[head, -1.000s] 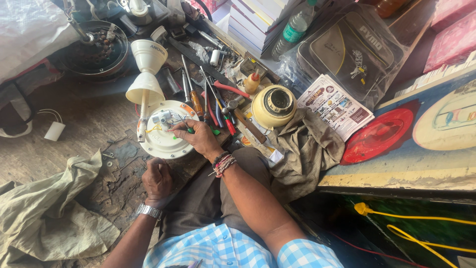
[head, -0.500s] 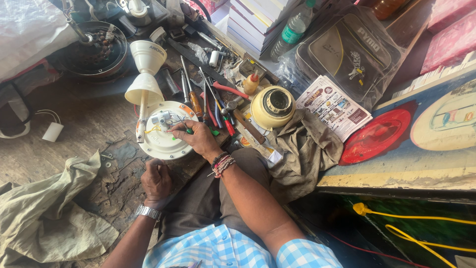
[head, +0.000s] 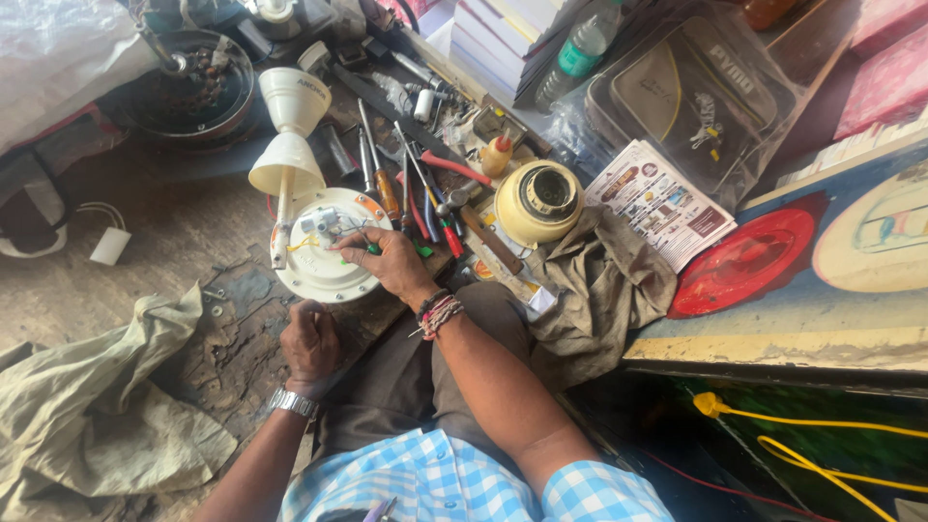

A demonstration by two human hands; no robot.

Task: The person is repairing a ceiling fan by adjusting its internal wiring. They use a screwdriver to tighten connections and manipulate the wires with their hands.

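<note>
- We wear a short-sleeved shirt (head: 454,478) checked in blue and white, its cuffs ending above the elbows.
- Our trousers (head: 387,387) are a dull brown-grey, plain and loose over the knees.
- On the wrist of our left hand (head: 309,340) sits a silver metal watch (head: 292,402) with a linked band.
- On the wrist of our right hand (head: 387,259) we carry a stack of thread bracelets (head: 438,311) in red, dark and pale strands.
- Both forearms are bare below the sleeves.

The round fan base plate (head: 324,256) lies on the floor (head: 164,242), screwdrivers (head: 387,184) just right of it, a domed housing (head: 538,201) farther right, probably resting on a cloth (head: 599,290).
</note>
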